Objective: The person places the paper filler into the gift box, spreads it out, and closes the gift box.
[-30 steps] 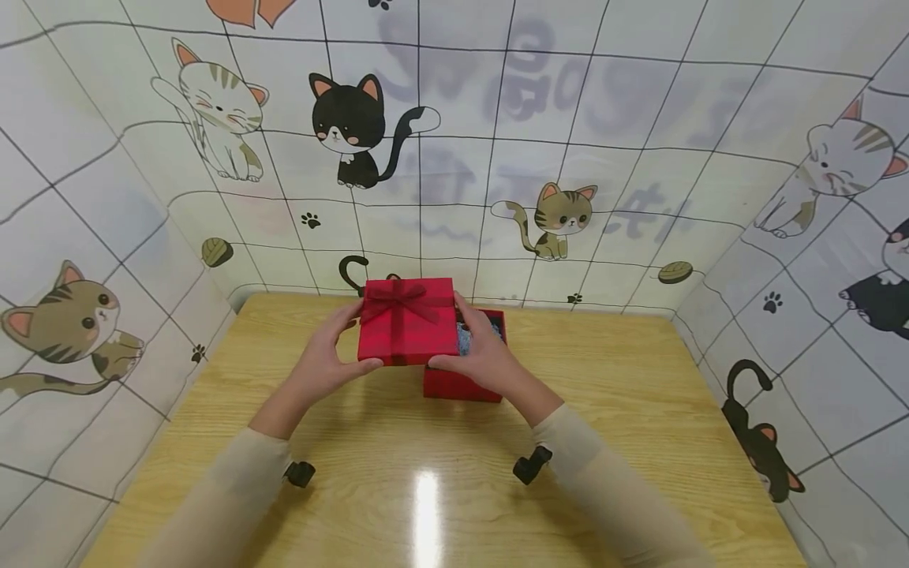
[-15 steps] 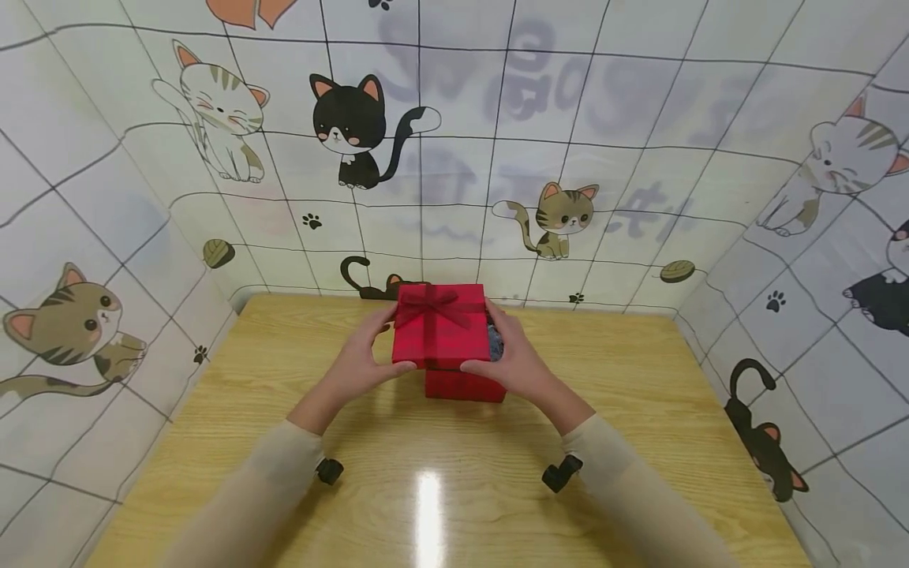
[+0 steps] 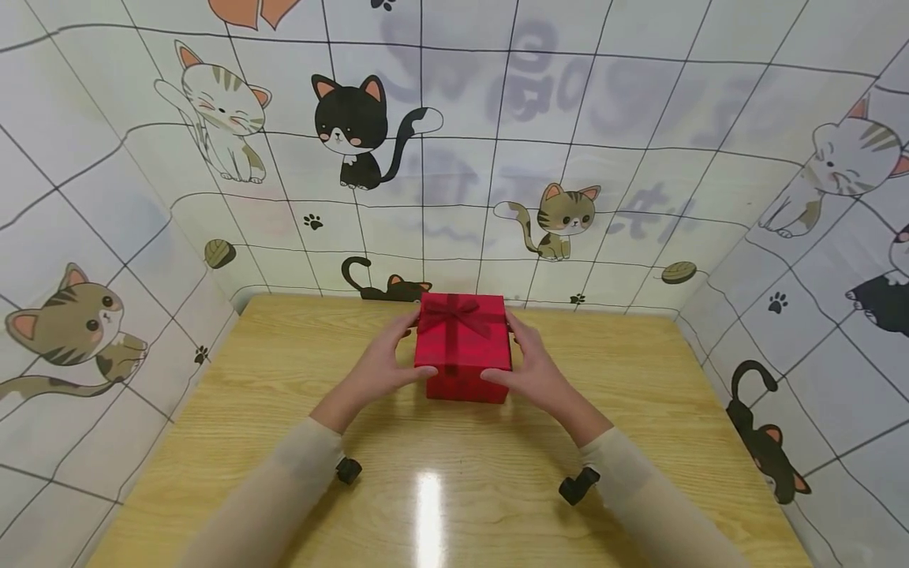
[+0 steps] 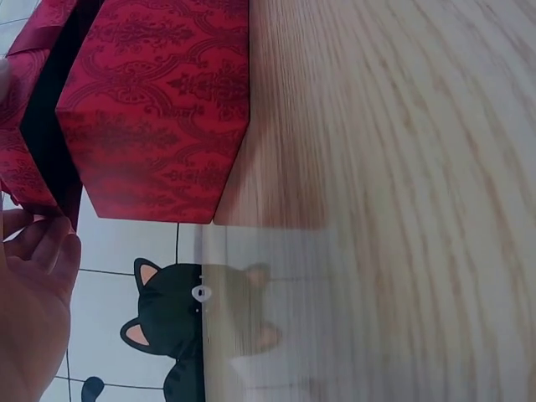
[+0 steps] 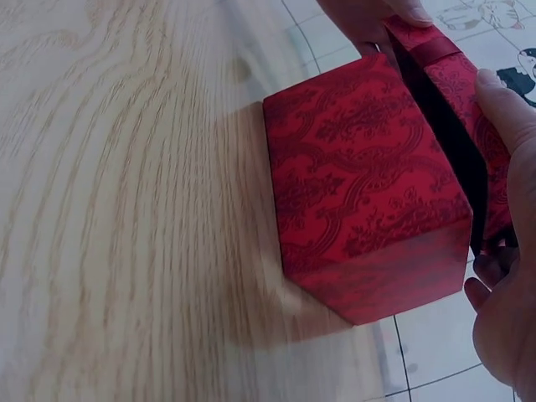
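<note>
A red gift box (image 3: 465,389) with a dark damask pattern stands on the wooden table. Over its top is the matching red lid (image 3: 472,347), which carries a dark red ribbon and bow (image 3: 454,310). My left hand (image 3: 383,363) grips the lid's left side, thumb at the front edge and fingers toward the back. On the opposite side my right hand (image 3: 533,367) holds it the same way. Both wrist views show a dark gap between the lid (image 5: 494,151) and the box body (image 4: 159,109). The box's contents are hidden under the lid.
Pale wood tabletop (image 3: 284,331) spreads around the box, with a bright light reflection near the front. A white cloth wall (image 3: 454,197) printed with cartoon cats and grid lines encloses the back and sides. Small black wrist cameras (image 3: 348,471) sit at both sleeves.
Both hands have carried the lid rightward and down, from beside and above the box to right over it. The blue-grey contents seen earlier are now covered. The box body stays put.
</note>
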A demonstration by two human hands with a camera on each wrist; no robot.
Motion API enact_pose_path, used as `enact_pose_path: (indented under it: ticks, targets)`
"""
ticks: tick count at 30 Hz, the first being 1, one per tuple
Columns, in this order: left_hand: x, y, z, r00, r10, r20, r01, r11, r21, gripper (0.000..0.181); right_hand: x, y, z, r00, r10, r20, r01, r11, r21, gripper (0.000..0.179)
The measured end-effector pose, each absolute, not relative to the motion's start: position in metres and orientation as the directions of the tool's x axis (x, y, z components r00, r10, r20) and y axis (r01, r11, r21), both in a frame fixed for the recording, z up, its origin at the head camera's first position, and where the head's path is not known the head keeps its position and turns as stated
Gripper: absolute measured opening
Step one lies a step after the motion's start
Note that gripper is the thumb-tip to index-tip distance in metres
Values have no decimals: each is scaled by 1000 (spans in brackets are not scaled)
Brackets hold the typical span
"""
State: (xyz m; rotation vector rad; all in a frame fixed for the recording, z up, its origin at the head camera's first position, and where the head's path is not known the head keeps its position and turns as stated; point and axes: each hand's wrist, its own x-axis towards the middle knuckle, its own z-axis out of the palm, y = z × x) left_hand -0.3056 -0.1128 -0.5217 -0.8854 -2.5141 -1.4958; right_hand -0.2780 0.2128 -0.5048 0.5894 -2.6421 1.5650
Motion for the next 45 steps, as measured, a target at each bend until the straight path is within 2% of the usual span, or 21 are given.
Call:
enact_pose_path:
  ticks: [24, 32, 45]
  targets:
    - [-314, -94, -533, -847, 471, 247, 456, 406, 792, 104, -283, 231, -531, -947, -295, 126, -260, 479, -838, 118]
    - [-312, -97, -534, -872, 466, 151, 388, 471, 792, 105, -284, 228, -544, -942, -304, 145, -275, 446, -852, 115]
    - [-311, -97, -531, -881, 458, 121, 373, 511, 774, 107, -279, 228, -547, -956, -276, 105, -217, 418, -882, 116]
